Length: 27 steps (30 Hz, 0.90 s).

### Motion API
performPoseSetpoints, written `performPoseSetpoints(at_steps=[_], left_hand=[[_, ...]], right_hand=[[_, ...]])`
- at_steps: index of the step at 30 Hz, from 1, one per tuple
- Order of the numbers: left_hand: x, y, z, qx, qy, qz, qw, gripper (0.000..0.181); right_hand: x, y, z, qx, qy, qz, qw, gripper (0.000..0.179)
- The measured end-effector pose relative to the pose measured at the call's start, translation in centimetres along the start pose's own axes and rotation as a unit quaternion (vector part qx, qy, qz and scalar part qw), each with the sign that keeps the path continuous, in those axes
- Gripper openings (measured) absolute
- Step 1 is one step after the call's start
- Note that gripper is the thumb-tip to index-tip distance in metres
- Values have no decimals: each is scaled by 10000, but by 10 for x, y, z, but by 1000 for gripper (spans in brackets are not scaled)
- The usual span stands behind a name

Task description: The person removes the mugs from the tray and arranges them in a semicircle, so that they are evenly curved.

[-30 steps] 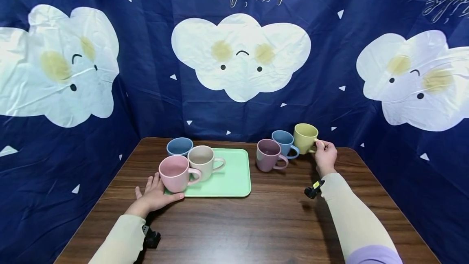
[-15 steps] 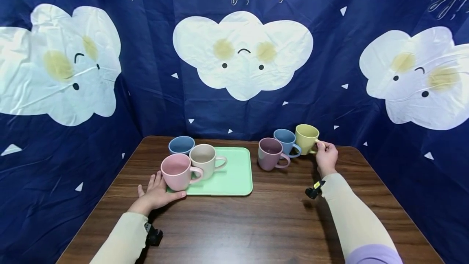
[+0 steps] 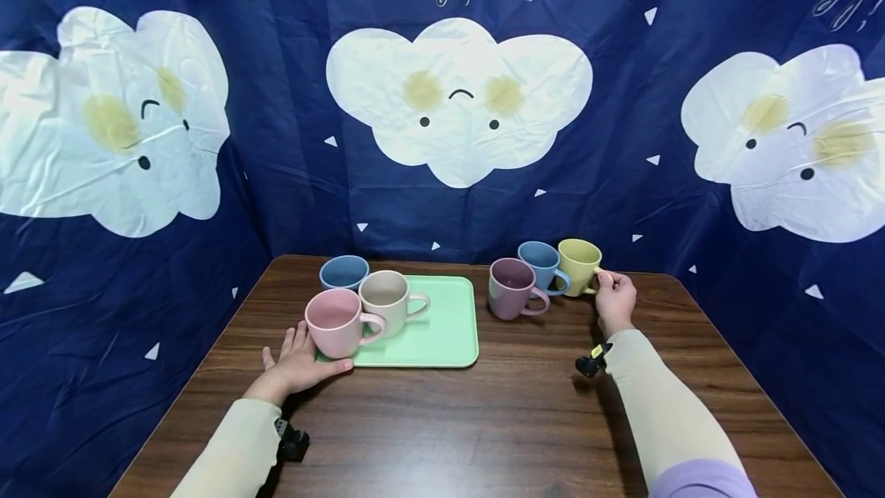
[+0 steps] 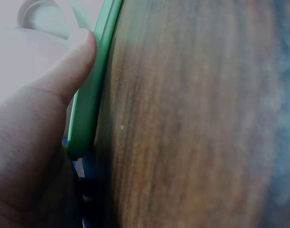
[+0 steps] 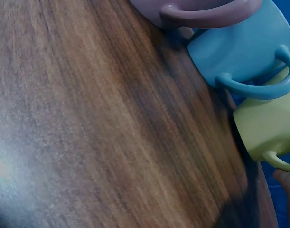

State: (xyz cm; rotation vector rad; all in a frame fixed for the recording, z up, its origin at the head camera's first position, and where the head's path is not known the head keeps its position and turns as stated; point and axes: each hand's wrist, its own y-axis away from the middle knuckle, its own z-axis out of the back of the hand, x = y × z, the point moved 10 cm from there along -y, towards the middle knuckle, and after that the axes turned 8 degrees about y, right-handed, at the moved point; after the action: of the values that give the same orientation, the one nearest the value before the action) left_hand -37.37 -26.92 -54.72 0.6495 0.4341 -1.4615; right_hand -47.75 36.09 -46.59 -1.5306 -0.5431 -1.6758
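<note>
Dark blue, cloud-printed cloth (image 3: 276, 137) is hung behind a wood-grain desk (image 3: 525, 421), at whose far right a yellow mug (image 3: 577, 266) is held by its handle (image 5: 276, 161).

The handle is pinched by the right grip (image 3: 615, 302); whether the mug is lifted cannot be told. A blue mug (image 3: 538, 261) is set just beside it and a purple mug (image 3: 508, 292) nearer, so if the yellow mug is swung left, either could be knocked or the blue mug's handle snagged. By the left grip (image 3: 297, 366), fingers spread and nothing clasped, the near left corner of the green tray (image 3: 442, 333) is touched, next to a pink mug (image 3: 333, 329). Should that corner be pushed, the pink mug and the cream mug (image 3: 386, 304) beside it could be jostled together, being crowded at one end.
</note>
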Motion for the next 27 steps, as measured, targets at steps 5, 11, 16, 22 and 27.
performPoseSetpoints(at_steps=[5,11,16,22,27], left_hand=[[-6,3,1,13,51,20,10000,142],[-8,5,2,21,28,17,10000,143],[-8,4,4,-13,13,2,10000,142],[-1,0,1,-13,-39,14,10000,143],[2,-4,-2,-44,-96,0,9999,142]], right_hand=[[-4,2,-2,88,-142,-73,9998,23],[-8,3,-4,185,-258,-149,9994,22],[-11,3,-5,376,-225,-115,9990,26],[-13,5,-5,507,-57,-114,9986,28],[-13,3,-4,528,39,-132,9985,31]])
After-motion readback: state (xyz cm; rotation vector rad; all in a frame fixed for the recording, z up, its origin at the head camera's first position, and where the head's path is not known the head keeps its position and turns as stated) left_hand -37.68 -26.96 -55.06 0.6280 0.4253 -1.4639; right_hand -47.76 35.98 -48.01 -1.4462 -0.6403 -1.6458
